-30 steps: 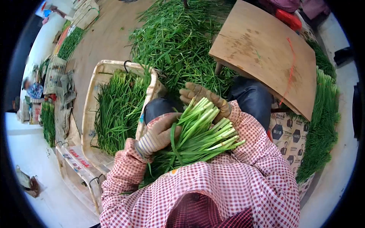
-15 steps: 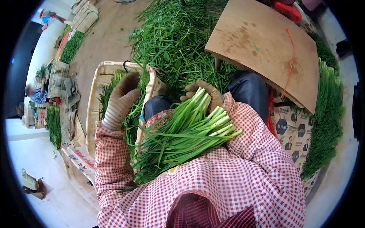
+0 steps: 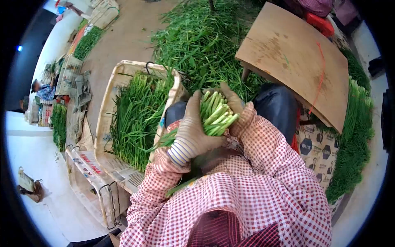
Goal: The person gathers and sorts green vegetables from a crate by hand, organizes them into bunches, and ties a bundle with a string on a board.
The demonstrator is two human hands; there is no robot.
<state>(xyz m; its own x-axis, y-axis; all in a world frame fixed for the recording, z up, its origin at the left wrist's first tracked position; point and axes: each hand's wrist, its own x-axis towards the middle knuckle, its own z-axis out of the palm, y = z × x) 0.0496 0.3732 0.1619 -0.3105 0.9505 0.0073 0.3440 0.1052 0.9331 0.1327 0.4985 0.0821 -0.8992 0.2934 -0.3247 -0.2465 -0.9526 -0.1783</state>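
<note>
Our left hand (image 3: 193,133) has come over from above the crate (image 3: 105,101) to the bunch of green stalks (image 3: 216,115) above our lap. We grasp it with gloved fingers and thumb at its nine-to-six-o'clock side; our right hand (image 3: 233,106) cups it at one o'clock, fingers curled against the stalks, partly hidden. From the bunch, the crate of greens lies at nine, loose greens (image 3: 193,45) at twelve, the board (image 3: 288,61) at two.
</note>
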